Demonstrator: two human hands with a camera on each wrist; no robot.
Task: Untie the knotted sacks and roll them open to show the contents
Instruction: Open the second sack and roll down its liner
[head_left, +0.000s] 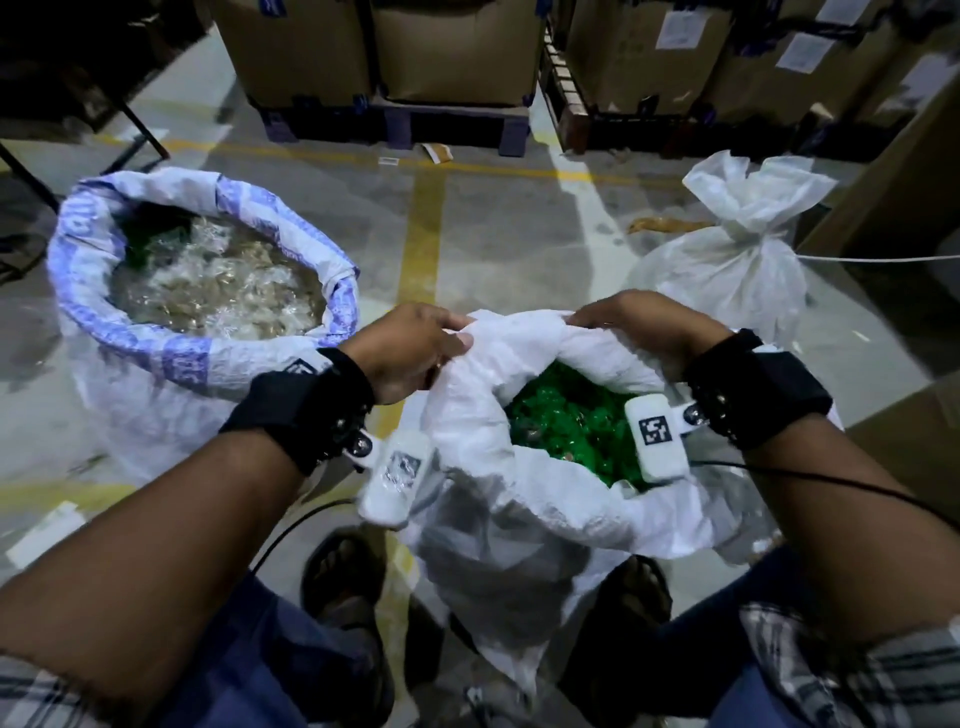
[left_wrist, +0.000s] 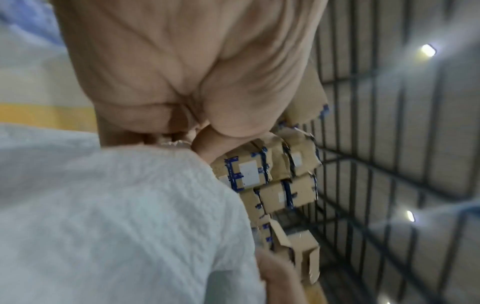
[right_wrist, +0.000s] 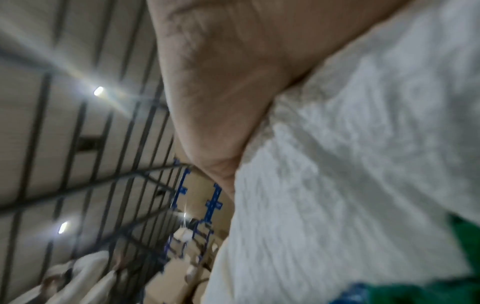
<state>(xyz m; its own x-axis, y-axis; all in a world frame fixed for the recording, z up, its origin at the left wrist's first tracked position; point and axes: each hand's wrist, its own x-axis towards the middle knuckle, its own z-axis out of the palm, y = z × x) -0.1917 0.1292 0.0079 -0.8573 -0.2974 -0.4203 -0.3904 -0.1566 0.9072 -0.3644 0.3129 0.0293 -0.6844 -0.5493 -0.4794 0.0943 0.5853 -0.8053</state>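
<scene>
A white woven sack (head_left: 519, 499) stands between my feet, its mouth open on green plastic pieces (head_left: 571, 415). My left hand (head_left: 415, 348) grips the rolled far rim on the left. My right hand (head_left: 634, 322) grips the same rim on the right. In the left wrist view my left hand (left_wrist: 182, 82) curls over the white sack cloth (left_wrist: 116, 216). My right hand (right_wrist: 233, 82) lies against the cloth (right_wrist: 350, 164) in the right wrist view, fingertips hidden. To the left stands a blue-printed sack (head_left: 156, 338), rolled open on pale contents. A knotted white sack (head_left: 737, 260) stands at the back right.
Stacked cardboard boxes (head_left: 457, 47) on pallets line the back. A large box (head_left: 909, 171) stands at the right. Yellow floor lines (head_left: 423, 228) cross the concrete. A dark stand (head_left: 140, 124) sits at the back left. A white cord (head_left: 878, 258) runs from the knotted sack.
</scene>
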